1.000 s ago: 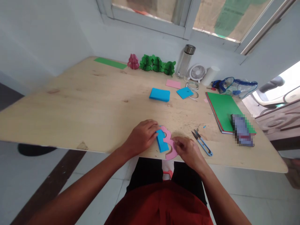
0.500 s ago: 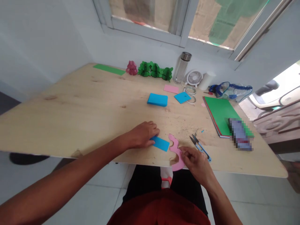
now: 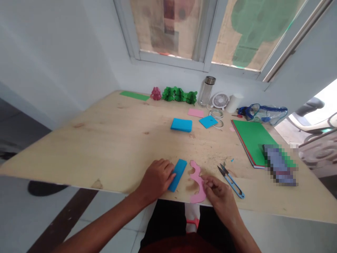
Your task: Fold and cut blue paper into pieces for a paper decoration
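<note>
A blue paper strip [image 3: 178, 175] lies near the table's front edge, slanting away from me. My left hand [image 3: 158, 177] rests at its left side, fingers curled, thumb on the strip's edge. Just right of the strip is a wavy pink paper cutout [image 3: 201, 189], its lower end at the table edge. My right hand [image 3: 217, 189] pinches the cutout's right side between thumb and fingers. Blue-handled thread snips [image 3: 233, 182] lie to the right of that hand, blades apart.
Beyond the hands are a blue paper stack [image 3: 181, 125], a blue sheet [image 3: 208, 121] and tape rolls [image 3: 216, 113]. Green and pink paper shapes, a bottle [image 3: 206, 92] and a fan [image 3: 220, 101] line the wall. Green sheets [image 3: 259, 140] bear a pixelated object at right.
The blue strip has turned from lying crosswise to pointing away from me, and my left hand has shifted lower beside it. The whole view has tilted upward slightly.
</note>
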A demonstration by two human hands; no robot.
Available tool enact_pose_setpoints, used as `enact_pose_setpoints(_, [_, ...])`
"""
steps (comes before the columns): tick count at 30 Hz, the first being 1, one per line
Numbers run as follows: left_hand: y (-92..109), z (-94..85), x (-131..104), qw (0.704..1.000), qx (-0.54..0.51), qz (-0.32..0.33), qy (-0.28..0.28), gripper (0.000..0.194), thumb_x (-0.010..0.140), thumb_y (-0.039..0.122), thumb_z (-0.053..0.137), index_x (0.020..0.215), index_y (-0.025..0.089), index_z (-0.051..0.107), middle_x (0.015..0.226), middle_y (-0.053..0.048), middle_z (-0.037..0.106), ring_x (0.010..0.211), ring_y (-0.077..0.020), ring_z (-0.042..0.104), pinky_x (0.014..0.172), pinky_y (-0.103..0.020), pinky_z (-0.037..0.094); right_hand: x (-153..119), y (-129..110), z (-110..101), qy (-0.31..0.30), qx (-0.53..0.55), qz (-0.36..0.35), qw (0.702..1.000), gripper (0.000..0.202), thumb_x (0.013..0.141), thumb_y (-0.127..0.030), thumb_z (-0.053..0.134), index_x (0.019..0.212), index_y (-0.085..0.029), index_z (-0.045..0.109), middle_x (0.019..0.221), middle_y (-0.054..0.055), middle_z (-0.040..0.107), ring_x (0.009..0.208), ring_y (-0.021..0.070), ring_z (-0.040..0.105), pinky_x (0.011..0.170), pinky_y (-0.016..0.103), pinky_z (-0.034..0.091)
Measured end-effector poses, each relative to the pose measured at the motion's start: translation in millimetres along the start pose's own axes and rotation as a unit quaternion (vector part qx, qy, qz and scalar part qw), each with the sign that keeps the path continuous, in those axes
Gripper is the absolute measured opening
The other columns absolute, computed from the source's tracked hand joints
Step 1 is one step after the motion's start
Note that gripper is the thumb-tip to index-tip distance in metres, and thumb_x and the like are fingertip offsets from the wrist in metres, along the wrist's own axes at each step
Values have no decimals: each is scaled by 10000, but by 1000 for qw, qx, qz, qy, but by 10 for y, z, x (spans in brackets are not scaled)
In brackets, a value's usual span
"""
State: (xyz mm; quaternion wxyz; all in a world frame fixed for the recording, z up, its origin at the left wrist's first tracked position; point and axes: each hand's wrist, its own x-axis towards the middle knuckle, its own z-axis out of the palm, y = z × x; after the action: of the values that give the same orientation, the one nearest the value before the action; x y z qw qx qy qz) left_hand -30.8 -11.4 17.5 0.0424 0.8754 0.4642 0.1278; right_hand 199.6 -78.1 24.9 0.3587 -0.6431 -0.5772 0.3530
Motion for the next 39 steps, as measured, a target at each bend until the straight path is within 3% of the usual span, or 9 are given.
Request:
enact_pose_setpoints(3, [-201, 54, -82, 986, -55, 148, 45, 227, 885, 218, 492, 1053, 194, 643, 1185, -103, 649, 1147, -263, 558, 963, -445, 442, 104, -149, 26, 20, 22, -21, 999, 334, 834, -385, 541, 992, -163, 734, 634, 10, 584, 587, 148, 541, 552, 240, 446])
enact_pose_setpoints(6, [-355, 57, -140, 976, -55, 212, 1, 344, 887, 223, 508, 1223, 227, 585, 1368, -77, 558, 1293, -275, 465, 1029, -471, 400, 202, -361, 35, 48, 56, -68, 995, 297, 834, -359, 554, 1001, -185, 728, 634, -3, 588, 621, 146, 562, 645, 250, 483])
enact_pose_setpoints(10, [-356, 16, -195, 979, -33, 198, -43, 452, 866, 244, 553, 1317, 230, 528, 1437, -81, 496, 1331, -306, 430, 1056, -510, 366, 229, -440, 123, 56, 64, -94, 992, 282, 841, -334, 562, 1027, -193, 721, 644, -11, 600, 651, 142, 586, 692, 249, 491])
enact_pose_setpoints(16, [-168, 79, -205, 987, -44, 152, -14, 433, 873, 261, 528, 1302, 208, 542, 1409, -111, 519, 1317, -298, 442, 1065, -512, 357, 158, -112, 287, 25, 7, -45, 999, 307, 847, -335, 542, 1021, -167, 732, 593, -2, 588, 501, 122, 508, 480, 217, 422])
enact_pose_setpoints(22, [94, 170, -232, 995, -62, 74, 10, 413, 881, 231, 482, 1287, 192, 549, 1394, -139, 520, 1286, -305, 459, 1050, -542, 366, 100, 1, 246, 46, 17, -43, 998, 295, 829, -347, 572, 997, -170, 739, 653, 26, 641, 556, 143, 560, 496, 225, 448])
enact_pose_setpoints(28, [-202, 120, -231, 985, -81, 147, -34, 451, 881, 331, 534, 1322, 236, 522, 1387, -123, 527, 1299, -307, 443, 1046, -515, 365, 31, -21, 214, 23, 19, -23, 999, 317, 828, -368, 561, 996, -163, 735, 673, 19, 631, 599, 143, 575, 574, 239, 468])
enact_pose_setpoints(32, [-289, 183, -211, 981, -96, 166, -17, 383, 894, 324, 524, 1265, 242, 569, 1360, -109, 548, 1275, -292, 462, 1043, -494, 366, 21, -42, 201, 8, 40, -14, 999, 323, 822, -370, 564, 997, -154, 730, 630, 1, 593, 569, 129, 533, 543, 227, 450])
enact_pose_setpoints(39, [97, 243, -233, 988, -110, 108, 16, 362, 907, 304, 521, 1256, 227, 577, 1346, -113, 552, 1273, -291, 456, 1066, -521, 342, 25, -44, 143, 10, 45, -6, 999, 341, 824, -372, 568, 1028, -147, 723, 637, 2, 585, 589, 130, 530, 548, 227, 441])
